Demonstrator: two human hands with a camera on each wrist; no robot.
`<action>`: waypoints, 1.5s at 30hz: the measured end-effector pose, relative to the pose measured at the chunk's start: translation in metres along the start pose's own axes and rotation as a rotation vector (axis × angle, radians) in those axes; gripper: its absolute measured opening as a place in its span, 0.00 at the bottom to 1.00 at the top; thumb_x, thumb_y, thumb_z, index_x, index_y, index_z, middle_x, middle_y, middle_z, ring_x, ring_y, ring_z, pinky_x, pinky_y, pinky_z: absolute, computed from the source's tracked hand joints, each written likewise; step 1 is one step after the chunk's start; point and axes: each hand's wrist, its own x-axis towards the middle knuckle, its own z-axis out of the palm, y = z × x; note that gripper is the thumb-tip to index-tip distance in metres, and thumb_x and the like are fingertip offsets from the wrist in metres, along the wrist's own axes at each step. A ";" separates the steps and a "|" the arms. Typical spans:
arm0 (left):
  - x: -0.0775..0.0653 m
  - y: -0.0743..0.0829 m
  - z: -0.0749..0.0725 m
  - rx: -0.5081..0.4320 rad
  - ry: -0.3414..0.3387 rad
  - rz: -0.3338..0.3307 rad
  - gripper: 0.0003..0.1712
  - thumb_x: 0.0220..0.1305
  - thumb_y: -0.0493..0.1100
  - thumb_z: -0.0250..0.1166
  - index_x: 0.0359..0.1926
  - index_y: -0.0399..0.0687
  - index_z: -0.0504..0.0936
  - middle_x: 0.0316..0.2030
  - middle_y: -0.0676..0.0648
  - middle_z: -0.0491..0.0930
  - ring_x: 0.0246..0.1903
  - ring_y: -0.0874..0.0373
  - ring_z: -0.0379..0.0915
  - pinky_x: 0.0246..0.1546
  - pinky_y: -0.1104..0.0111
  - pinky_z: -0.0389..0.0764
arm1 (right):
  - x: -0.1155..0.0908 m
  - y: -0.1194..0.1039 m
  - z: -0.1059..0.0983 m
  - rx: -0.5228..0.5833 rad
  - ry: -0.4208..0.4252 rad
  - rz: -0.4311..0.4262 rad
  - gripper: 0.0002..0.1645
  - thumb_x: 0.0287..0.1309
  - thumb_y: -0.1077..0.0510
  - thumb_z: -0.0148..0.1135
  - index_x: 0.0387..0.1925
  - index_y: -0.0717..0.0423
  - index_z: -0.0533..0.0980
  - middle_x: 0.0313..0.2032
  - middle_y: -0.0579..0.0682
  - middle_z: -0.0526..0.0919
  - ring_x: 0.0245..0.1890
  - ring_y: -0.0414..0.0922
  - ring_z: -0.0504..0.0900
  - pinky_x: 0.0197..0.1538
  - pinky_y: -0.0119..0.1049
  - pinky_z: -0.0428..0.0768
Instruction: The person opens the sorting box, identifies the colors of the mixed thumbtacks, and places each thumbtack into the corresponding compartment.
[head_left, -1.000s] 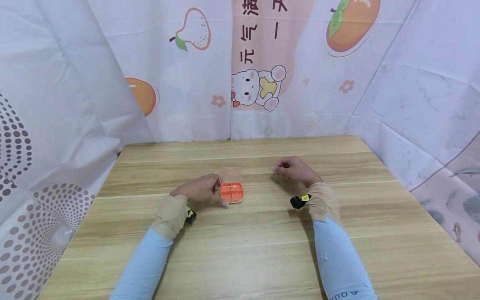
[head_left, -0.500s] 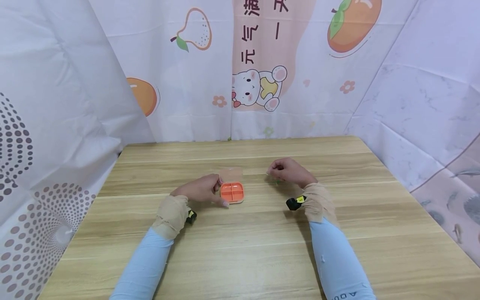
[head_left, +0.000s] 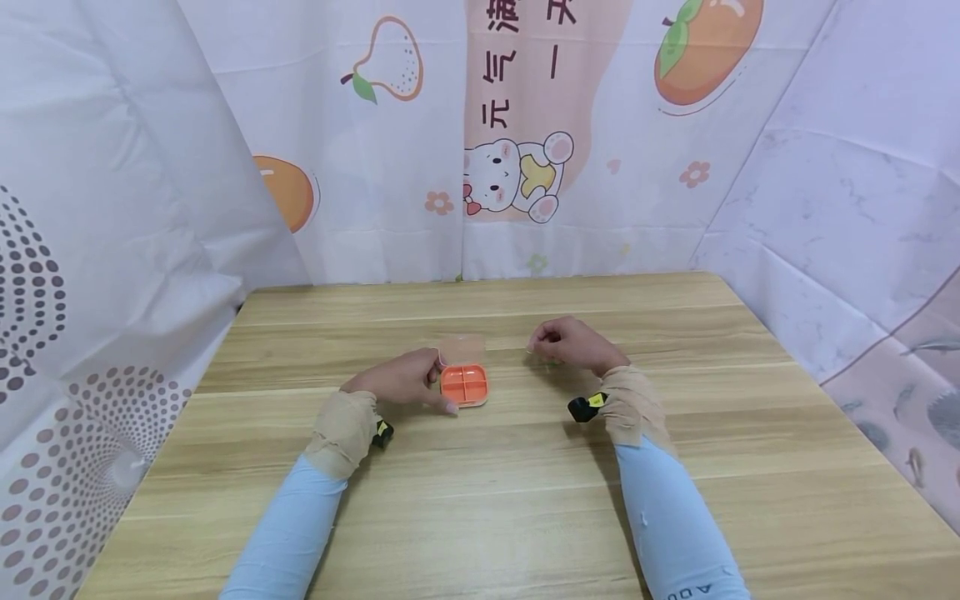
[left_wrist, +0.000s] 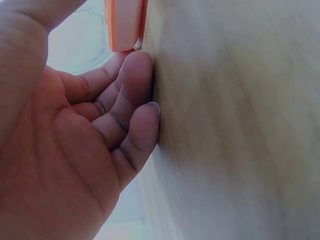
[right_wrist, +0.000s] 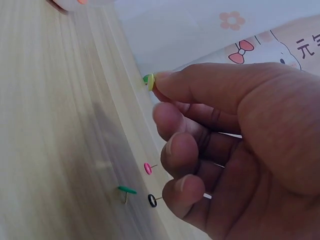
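Observation:
In the head view, my left hand (head_left: 401, 377) steadies a small orange compartment box (head_left: 464, 385) at its left side, thumb at the near corner and fingers at the far one. The clear lid (head_left: 461, 348) is folded back behind it. From the left wrist, the curled fingers rest on the table beside the orange wall (left_wrist: 125, 25). My right hand (head_left: 573, 342) hovers right of the box, thumb and index finger pinching a yellow thumbtack (right_wrist: 151, 82). Below that hand lie a pink thumbtack (right_wrist: 148, 168), a green thumbtack (right_wrist: 127, 190) and a black thumbtack (right_wrist: 152, 200).
The wood-grain table (head_left: 480, 500) spreads around both hands. A printed curtain (head_left: 375, 192) hangs along its back edge, with more white cloth (head_left: 840, 208) at the sides. Each wrist carries a small black camera (head_left: 583, 408) on a tan wrap.
My right hand has moved a little left and nearer to me, toward the box, with the thumbtack in its pinch. The left hand and the box have stayed in place.

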 end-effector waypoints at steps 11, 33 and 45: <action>0.001 -0.002 0.000 0.000 0.001 0.000 0.38 0.51 0.58 0.82 0.50 0.41 0.72 0.37 0.46 0.72 0.38 0.56 0.66 0.41 0.63 0.72 | 0.001 -0.009 0.004 0.004 -0.039 -0.042 0.12 0.73 0.58 0.60 0.45 0.64 0.82 0.30 0.52 0.79 0.30 0.47 0.74 0.34 0.40 0.74; 0.002 -0.001 0.000 0.004 -0.006 0.003 0.39 0.52 0.58 0.82 0.51 0.39 0.71 0.37 0.45 0.71 0.38 0.55 0.66 0.42 0.63 0.70 | 0.010 -0.025 0.020 -0.067 -0.088 -0.103 0.09 0.71 0.61 0.59 0.43 0.59 0.84 0.37 0.55 0.85 0.32 0.44 0.73 0.34 0.37 0.71; 0.002 -0.001 0.000 0.020 -0.003 0.006 0.40 0.51 0.60 0.81 0.51 0.40 0.72 0.37 0.46 0.72 0.37 0.55 0.67 0.40 0.64 0.72 | 0.010 -0.031 0.025 -0.050 -0.111 -0.106 0.08 0.71 0.59 0.63 0.42 0.59 0.84 0.27 0.47 0.78 0.26 0.41 0.69 0.29 0.33 0.68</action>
